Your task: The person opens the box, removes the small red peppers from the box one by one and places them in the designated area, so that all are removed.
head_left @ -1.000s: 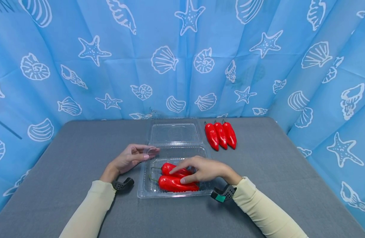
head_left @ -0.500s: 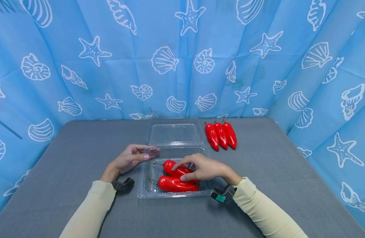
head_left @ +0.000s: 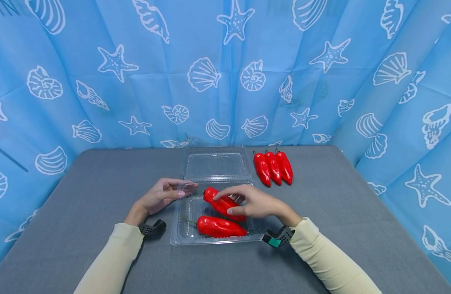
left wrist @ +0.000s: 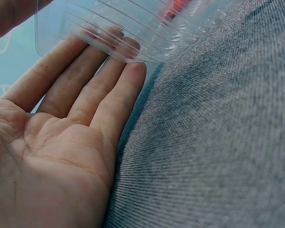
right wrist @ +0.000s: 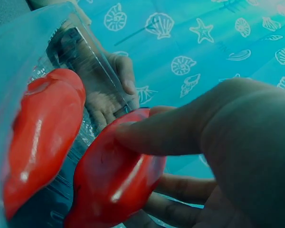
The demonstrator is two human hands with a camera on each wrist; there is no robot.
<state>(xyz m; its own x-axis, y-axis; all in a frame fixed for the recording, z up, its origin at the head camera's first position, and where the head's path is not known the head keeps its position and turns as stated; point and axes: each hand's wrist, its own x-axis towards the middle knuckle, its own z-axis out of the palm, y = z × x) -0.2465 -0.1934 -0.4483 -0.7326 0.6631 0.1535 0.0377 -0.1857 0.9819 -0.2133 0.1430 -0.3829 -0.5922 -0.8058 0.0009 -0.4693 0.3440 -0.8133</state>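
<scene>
A clear plastic clamshell container [head_left: 181,239] lies with its lid folded back on the grey table. My right hand [head_left: 256,202] grips a red pepper [head_left: 219,203] between thumb and fingers over the container's base; in the right wrist view that same pepper [right wrist: 116,175] is under the thumb. A second red pepper [head_left: 219,227] lies along the container's near side, stem to the left. My left hand [head_left: 163,196] is at the container's left wall, its straight fingers [left wrist: 118,85] touching the clear plastic from outside. Part of the gripped pepper is hidden by the right hand.
Three red peppers [head_left: 272,168] lie side by side on the table, right of the container's clear lid [head_left: 216,164]. Behind the table hangs a blue curtain [head_left: 225,98] with white shells and starfish.
The right hand has moved the far pepper away from the near one, toward the container's back, its stem end swinging up and back. The left hand has stayed put.
</scene>
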